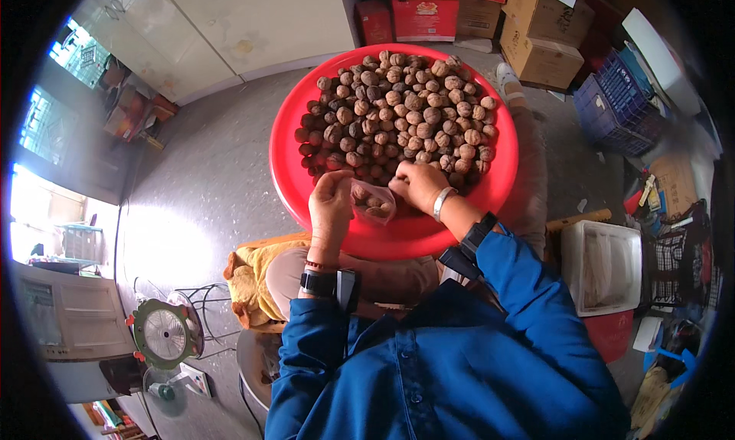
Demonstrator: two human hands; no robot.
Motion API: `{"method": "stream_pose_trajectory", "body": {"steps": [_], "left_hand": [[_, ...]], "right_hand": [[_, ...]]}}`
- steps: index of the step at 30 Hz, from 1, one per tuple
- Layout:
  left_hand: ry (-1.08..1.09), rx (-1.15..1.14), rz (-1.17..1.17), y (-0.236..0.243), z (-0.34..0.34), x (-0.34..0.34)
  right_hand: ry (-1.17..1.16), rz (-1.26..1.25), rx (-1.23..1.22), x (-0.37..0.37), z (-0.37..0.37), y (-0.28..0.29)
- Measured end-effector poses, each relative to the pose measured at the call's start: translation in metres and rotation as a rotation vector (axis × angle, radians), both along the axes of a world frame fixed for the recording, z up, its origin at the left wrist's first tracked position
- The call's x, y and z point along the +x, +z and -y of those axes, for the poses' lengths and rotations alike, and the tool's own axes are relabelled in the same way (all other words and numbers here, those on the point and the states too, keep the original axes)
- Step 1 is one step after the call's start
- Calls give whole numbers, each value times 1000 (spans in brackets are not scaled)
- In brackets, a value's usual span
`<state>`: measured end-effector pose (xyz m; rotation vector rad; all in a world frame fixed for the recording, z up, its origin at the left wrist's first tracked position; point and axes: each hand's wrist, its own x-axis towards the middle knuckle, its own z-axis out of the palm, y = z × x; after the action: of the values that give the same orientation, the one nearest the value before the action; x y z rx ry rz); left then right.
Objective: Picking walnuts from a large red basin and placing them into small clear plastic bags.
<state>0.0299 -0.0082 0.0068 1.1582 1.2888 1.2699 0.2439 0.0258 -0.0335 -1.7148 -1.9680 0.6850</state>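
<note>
1. Red plastic is the big thing to see: a wide red tub (501,187) sits on my lap, heaped with brown walnuts (398,111). It sits there so the nuts are close and I do not have to stretch.

2. My left hand (331,202) is at the near rim of the tub. Its fingers are pinched together on the edge of a small clear bag (374,202). I hold that edge up so the mouth of the bag is wide.

3. My right hand (417,186) is just beside the bag, at the near edge of the nut pile. Its fingers are curled in at the other side of the bag's mouth. I cannot tell if they grip the bag or a nut, because they hide what is under them.

4. The bag hangs between my two hands, over the bare near part of the tub. A few nuts show through it. Held there, any nut that slips should fall back in the tub, not on the floor.

5. Past the far side of the tub stand cardboard boxes (540,49). A blue crate (620,103) is to the right of the tub. A small fan (164,334) lies on the floor, to the left and nearer to me.
</note>
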Motion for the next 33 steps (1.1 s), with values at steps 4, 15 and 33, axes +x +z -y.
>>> {"method": "stream_pose_trajectory", "body": {"steps": [4, 15, 33], "left_hand": [[5, -14, -14, 1, 0, -3], [3, 4, -81, -2, -1, -3], [11, 5, -43, -5, -2, -4]], "right_hand": [[-1, -313, 297, -8, 1, 23], [307, -481, 345, -14, 9, 35], [391, -504, 264, -16, 15, 46]]}}
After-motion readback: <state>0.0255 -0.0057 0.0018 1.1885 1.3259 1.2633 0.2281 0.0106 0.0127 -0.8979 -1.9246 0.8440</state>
